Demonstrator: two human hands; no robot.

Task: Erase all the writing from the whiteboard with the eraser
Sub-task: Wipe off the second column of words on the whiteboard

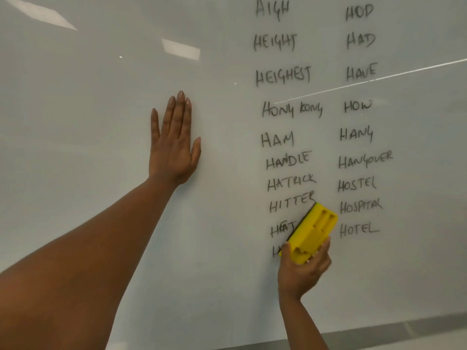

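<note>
Our left forearm (83, 248) lay nearest, running up to the left hand (174, 140), spread flat with straight fingers on the whiteboard (75, 109). At four o'clock from it, our right hand (303, 266) held its grip closed round the lower end of the yellow eraser (312, 232), pad against the board over the left column's bottom words (283, 228). It looked light, rigid and easy to pinch by the long sides.
</note>
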